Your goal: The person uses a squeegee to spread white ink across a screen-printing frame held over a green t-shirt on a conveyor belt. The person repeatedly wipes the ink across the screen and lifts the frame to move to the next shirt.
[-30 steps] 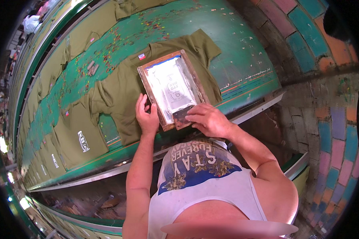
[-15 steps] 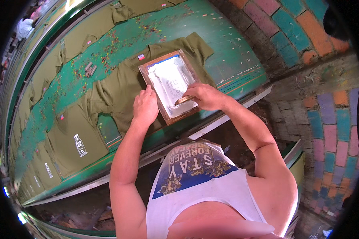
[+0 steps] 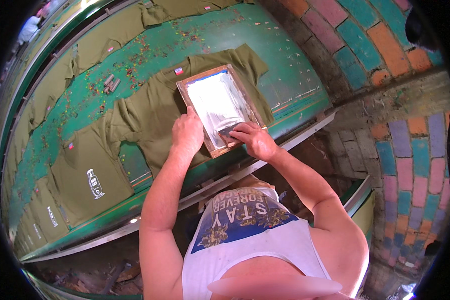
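A screen-printing frame (image 3: 246,97) with a wooden rim lies tilted on an olive T-shirt (image 3: 157,107), over the shirt's chest. White ink (image 3: 211,97) covers much of its mesh. My left hand (image 3: 187,131) grips the frame's left rim, fingers closed on it. Inside the frame's near end, my right hand (image 3: 257,141) is shut on a squeegee (image 3: 226,135), whose blade rests against the inky mesh. Part of the squeegee is hidden under my fingers. To the left, another olive T-shirt (image 3: 75,172) bears a white bottle-shaped print.
A long green table (image 3: 285,65) with a pale metal edge carries several more olive shirts along its far and left sides. Specks of coloured paint dot its top. Small grey cylinders (image 3: 111,84) lie mid-table. At right stands a wall of painted bricks (image 3: 400,45).
My right hand has drawn the squeegee toward me, to the frame's near end. White ink now covers the design that showed on the mesh. My left hand stays on the rim.
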